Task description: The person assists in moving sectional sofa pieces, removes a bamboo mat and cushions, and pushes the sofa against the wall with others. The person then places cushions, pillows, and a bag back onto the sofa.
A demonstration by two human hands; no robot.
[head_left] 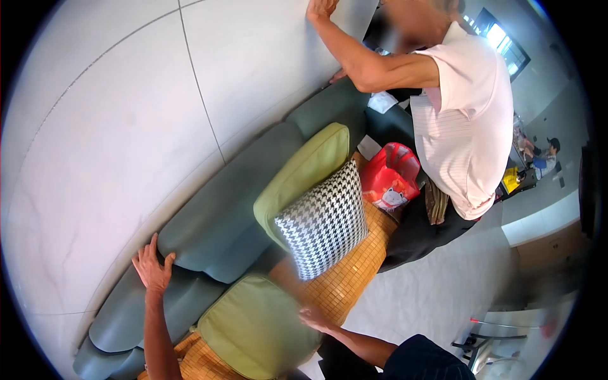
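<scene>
My left hand [153,272] spread on top of the sofa [218,231]. My right hand [318,318] at the nearer green cushion [237,323], grip unclear; cushion sits on the seat mat [356,273]. Step, judged: bracing, adjusting cushion. Next move likely calls for a firm edge hold.

Light on my feed: bright, diffuse, indoor. Window [500,39], upper right: glare, blown white. Wall [114,126]: pale, soft shadow near the top. Sofa [221,202]: dull sheen. Lower cushion [237,323]: hazy smear across its right side, detail lost to me. Edges: fisheye bend, black vignette, blue fringe.
</scene>
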